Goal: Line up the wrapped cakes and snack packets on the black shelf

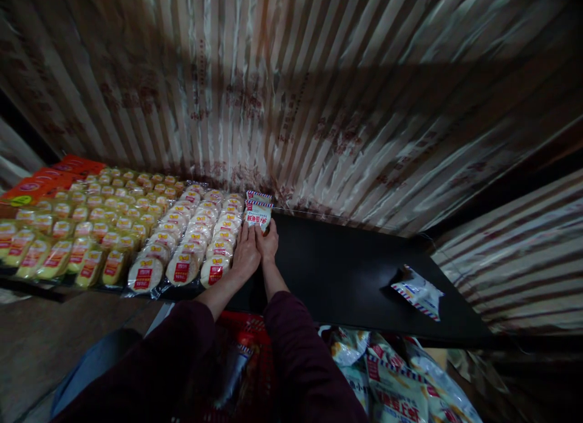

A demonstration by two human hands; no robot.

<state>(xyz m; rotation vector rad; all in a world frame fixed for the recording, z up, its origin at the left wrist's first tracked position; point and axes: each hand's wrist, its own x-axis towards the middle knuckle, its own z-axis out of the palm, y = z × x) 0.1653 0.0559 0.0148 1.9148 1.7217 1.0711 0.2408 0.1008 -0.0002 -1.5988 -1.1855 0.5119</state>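
Both my hands meet at a small white snack bag [257, 218] with red and blue print and a striped top edge, beside the rows of round packs. My left hand [247, 251] is at the lower left of the bag, and my right hand [268, 241] is at its lower right, the two touching each other. The fingers of both hands are closed on the bag's lower part. Just behind it, another bag with a striped edge [259, 196] shows its top.
Rows of round white packs [183, 269], yellow packs [91, 266] and orange packs [68, 165] fill the left of the black shelf [337, 271]. One bag [418, 292] lies at the right. Below are a red basket [255, 324] and more bags [396, 386]. Striped sheeting [273, 95] hangs behind.
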